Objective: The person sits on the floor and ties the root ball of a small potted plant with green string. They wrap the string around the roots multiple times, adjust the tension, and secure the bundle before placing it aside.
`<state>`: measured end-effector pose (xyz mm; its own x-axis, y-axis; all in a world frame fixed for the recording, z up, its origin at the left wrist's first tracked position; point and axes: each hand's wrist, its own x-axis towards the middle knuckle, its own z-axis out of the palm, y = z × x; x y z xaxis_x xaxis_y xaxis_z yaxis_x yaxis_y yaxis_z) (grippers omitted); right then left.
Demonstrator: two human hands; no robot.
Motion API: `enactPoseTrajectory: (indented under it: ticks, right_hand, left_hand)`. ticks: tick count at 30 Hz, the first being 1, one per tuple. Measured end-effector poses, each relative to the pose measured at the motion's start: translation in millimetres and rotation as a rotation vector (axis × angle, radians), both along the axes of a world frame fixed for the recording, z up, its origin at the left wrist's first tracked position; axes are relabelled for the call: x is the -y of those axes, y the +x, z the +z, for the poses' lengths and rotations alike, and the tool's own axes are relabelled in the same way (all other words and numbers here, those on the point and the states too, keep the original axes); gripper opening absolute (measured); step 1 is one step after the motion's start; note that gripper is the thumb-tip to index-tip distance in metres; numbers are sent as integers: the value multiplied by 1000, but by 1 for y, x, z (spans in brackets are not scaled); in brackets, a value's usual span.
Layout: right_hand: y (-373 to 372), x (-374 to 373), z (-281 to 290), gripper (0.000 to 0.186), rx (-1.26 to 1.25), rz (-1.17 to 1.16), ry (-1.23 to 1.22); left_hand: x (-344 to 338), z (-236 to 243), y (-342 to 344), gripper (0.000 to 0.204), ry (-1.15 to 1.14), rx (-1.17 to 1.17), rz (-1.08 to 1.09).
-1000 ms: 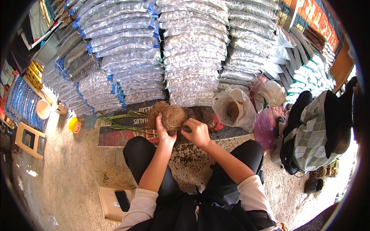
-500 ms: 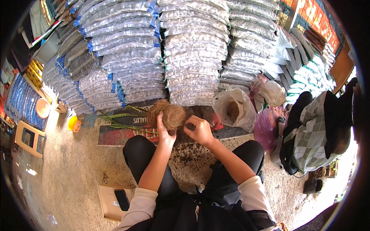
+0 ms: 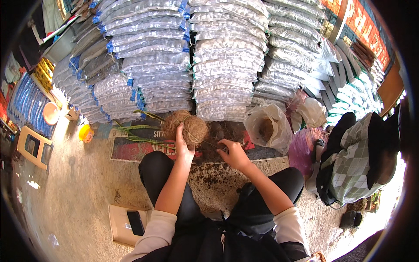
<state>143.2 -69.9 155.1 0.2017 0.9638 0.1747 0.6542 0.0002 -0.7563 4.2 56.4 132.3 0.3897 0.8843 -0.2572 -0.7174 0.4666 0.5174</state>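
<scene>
My left hand (image 3: 185,146) is wrapped round the lower side of a ball of brown coconut-like fibre (image 3: 194,130), holding it up over a dark printed board. Long green leaves with pale edges (image 3: 142,127) stretch out to the left of the ball; where they join it is hidden. A thin strand appears to run from the ball's right side to my right hand (image 3: 235,155). That hand is closed in a loose pinch, a little apart from the ball, and its lower fingers are curled out of sight.
The board (image 3: 126,150) lies before my knees, with dark soil scattered around. An open whitish bag (image 3: 279,133) stands right of it. Stacked clear bags (image 3: 227,78) rise behind. A phone (image 3: 135,222) rests on cardboard (image 3: 118,231) at lower left; a checked bag (image 3: 351,153) stands at right.
My right hand has moved slightly right and down, away from the ball, and its grip looks looser. The ball remains in my left hand, turned a little. The whole view has shifted slightly.
</scene>
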Motion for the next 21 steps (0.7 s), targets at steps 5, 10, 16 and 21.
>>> enactPoseTrajectory:
  ticks: [5, 10, 16, 21]
  right_hand:
    - [-9, 10, -2, 14, 81, 41, -52]
    - [-11, 27, 12, 13, 139, 91, -62]
    - [-5, 38, 30, 12, 44, 131, -10]
    - [-1, 41, 39, 13, 27, 132, -8]
  left_hand:
    - [0, -2, -1, 53, 33, -17, -12]
    - [1, 13, 1, 58, -83, -252, 157]
    - [-6, 14, -4, 56, 55, -125, 182]
    - [-5, 8, -2, 64, 4, -184, 173]
